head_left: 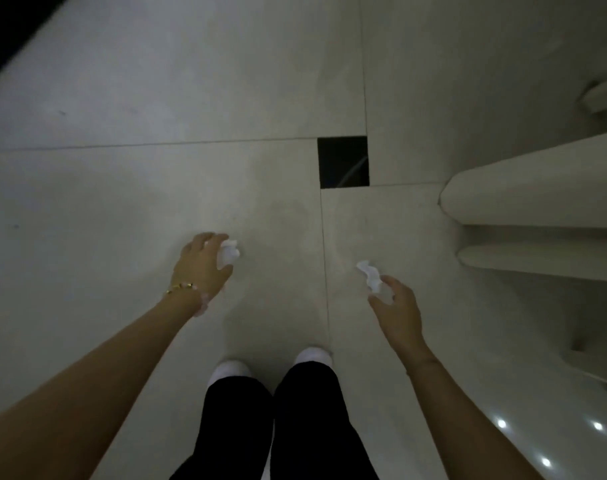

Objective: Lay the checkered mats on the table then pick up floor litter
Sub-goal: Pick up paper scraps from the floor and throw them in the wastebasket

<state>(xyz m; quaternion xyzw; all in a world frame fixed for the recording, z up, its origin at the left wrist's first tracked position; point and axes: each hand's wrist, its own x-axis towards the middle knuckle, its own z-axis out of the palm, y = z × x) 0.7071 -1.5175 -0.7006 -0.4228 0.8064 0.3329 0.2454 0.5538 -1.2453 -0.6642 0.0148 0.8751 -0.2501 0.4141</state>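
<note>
Low over the pale tiled floor (122, 202), both arms reached down and forward from a person standing in dark trousers. The left hand (205, 261), with a bracelet (181, 286) at its wrist, had fingers and thumb curled round a crumpled white wad (230, 252) on its right side. The right hand (397, 306) was at a twisted white scrap (369, 277). The scrap's long axis ran away up and to the left from the fingertips, its near end between finger and thumb. Whether that pinch had closed could not be told, nor whether either piece had left the floor. Each hand was nearest its own piece. Beyond lay one black tile (343, 162). Rounded white furniture (537, 202) stood to the right. The room was dim, and no mats or table showed.
</note>
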